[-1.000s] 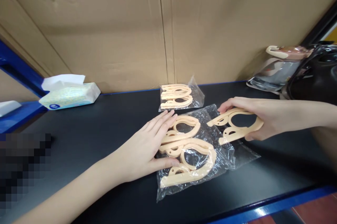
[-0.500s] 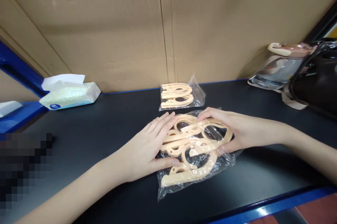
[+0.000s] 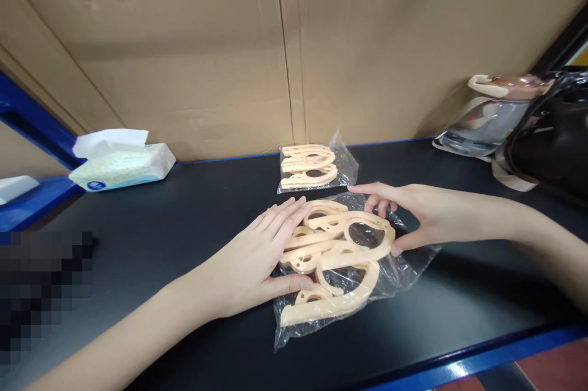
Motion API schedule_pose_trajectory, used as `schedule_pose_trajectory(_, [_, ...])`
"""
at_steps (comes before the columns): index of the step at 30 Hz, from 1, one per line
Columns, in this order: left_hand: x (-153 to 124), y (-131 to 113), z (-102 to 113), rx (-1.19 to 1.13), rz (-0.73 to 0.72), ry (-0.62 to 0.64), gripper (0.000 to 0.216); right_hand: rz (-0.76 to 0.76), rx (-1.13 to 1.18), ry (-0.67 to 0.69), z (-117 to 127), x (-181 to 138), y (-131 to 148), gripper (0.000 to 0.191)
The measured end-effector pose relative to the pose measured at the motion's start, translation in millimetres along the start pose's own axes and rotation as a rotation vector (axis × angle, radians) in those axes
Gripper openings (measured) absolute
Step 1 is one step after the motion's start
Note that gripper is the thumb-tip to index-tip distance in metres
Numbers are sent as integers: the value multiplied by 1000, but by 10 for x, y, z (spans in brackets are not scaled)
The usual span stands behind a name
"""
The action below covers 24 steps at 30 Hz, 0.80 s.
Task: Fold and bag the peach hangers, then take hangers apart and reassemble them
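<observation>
A clear plastic bag [image 3: 408, 262] lies on the black table [image 3: 160, 238] with several beige plastic hanger pieces [image 3: 340, 256] stacked in or on it. My left hand [image 3: 257, 259] lies flat, fingers stretched out, pressing the bag's left side and the pieces there. My right hand [image 3: 413, 216] hovers at the bag's right side, fingers spread, thumb touching the rim of the topmost beige piece [image 3: 367, 235]. It grips nothing.
A second, filled bag of beige pieces [image 3: 312, 167] sits behind, near the cardboard wall [image 3: 275, 41]. A tissue pack [image 3: 122, 164] lies at the back left. A bottle [image 3: 491, 112] and a black bag [image 3: 555, 140] stand at the right. The table's blue front edge [image 3: 459, 366] runs along the bottom.
My right hand carried one beige piece leftwards, laid it on the stack in the bag and has let go, fingers now spread. My left hand has stayed put.
</observation>
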<state>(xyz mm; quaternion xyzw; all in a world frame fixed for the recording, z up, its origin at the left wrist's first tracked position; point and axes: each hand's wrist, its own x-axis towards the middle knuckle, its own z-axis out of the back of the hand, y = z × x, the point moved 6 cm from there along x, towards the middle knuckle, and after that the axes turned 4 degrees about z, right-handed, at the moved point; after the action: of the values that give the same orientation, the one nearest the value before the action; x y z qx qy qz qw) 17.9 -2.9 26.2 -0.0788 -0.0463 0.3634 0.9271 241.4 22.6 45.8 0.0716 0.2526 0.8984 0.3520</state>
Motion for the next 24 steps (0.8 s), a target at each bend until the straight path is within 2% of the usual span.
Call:
schedule_pose_trajectory(4, [-3, 12, -7, -12, 7, 11, 88, 77, 59, -54, -46, 70, 113, 85])
schedule_pose_trajectory(8, [-7, 1, 4, -17, -5, -7, 83, 102, 14, -117, -55, 92, 142, 85])
schedule_pose_trajectory(11, [-5, -9, 18, -21, -15, -26, 82, 109, 17, -116, -48, 96, 121, 83])
schedule_pose_trajectory(15, [-7, 1, -2, -11, 3, 9, 82, 123, 83, -106, -47, 115, 100, 77])
schedule_pose_trajectory(24, [-11, 8, -43, -3, -12, 28, 74, 153, 99, -195, -144, 153, 137, 71])
